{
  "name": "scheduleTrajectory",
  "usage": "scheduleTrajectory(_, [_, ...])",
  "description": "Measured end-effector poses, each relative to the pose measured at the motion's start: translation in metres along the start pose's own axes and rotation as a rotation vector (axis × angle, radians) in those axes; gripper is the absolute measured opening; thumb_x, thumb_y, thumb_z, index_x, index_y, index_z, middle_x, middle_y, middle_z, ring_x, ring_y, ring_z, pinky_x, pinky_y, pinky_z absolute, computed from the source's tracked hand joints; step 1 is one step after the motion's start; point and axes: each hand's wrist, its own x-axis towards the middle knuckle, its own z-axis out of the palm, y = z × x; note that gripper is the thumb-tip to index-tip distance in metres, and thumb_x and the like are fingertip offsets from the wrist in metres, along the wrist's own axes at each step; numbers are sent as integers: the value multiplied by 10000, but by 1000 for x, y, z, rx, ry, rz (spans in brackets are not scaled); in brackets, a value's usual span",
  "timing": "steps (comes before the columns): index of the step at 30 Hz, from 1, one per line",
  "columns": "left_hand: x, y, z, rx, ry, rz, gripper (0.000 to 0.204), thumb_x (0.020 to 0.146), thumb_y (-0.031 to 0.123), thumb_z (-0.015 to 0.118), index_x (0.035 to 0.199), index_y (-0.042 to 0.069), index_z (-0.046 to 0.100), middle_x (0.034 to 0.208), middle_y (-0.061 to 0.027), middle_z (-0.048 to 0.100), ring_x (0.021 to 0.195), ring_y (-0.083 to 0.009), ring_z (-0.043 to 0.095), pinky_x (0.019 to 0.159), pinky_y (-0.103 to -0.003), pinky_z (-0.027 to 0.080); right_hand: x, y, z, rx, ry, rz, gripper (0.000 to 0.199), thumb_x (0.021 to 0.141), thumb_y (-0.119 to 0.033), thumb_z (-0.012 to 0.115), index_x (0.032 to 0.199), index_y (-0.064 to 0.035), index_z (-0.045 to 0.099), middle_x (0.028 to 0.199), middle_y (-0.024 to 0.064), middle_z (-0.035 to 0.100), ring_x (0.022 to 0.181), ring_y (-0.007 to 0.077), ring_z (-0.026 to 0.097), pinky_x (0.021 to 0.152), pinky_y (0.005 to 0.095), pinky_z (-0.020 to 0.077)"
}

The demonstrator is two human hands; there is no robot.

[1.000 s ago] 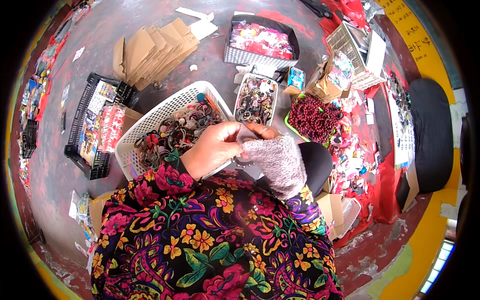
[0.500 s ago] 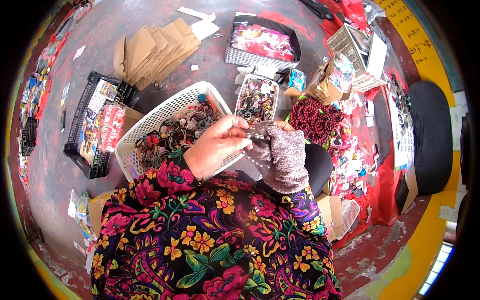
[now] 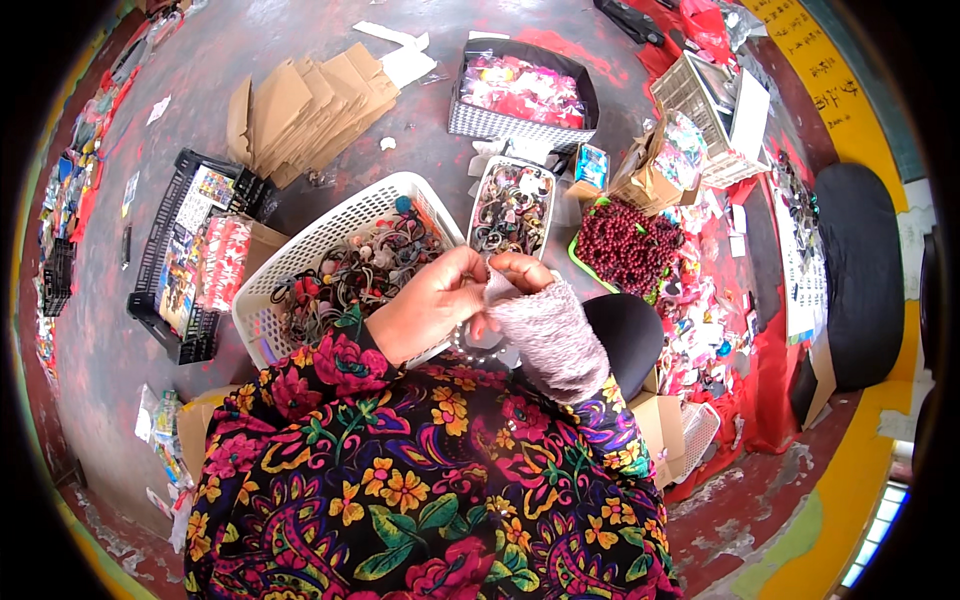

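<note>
Looking down, we see a grey, red-stained floor. Near its middle stands the large white basket, heaped with tangled hair ties. Left of it, the black crate holds printed packets and a red-and-white bundle. Toward the floor's far edge, the patterned box is filled with pink and red packets. The green tray, right of the large basket, carries dark red beads; the small white basket, between tray and large basket, holds more hair ties.

Our left hand reaches over the large basket's right edge, thumb and finger clamped on the fuzzy cloth. It lies around our right hand and wrist, just outside that edge; its long axis slants from the fingertips, pointing up-left, down to the flowered sleeve at lower right. We cannot tell whether the right fingers grip anything. A pearl string hangs below.

Half a second ago the cloth's dark side faced us with pearls across it; now its pale pile shows and the pearls sit lower.
</note>
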Motion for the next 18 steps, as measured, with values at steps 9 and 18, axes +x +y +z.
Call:
scheduleTrajectory(9, [5, -7, -8, -267, -80, -19, 188, 959, 176, 454, 1074, 27, 457, 853, -35, 526, 805, -157, 575, 728, -278, 469, 2, -15, 9, -230, 383, 66, 169, 875, -145, 563, 938, 6, 603, 709, 41, 627, 566, 89, 580, 519, 233, 464])
scheduleTrajectory(18, [3, -4, 2, -60, -14, -62, 143, 861, 29, 556, 1002, 5, 553, 892, -7, 579, 831, -69, 551, 747, -212, 435, 2, -5, -2, -275, 524, -170, 148, 877, -149, 519, 847, -6, 543, 693, 39, 571, 574, 108, 548, 516, 244, 438])
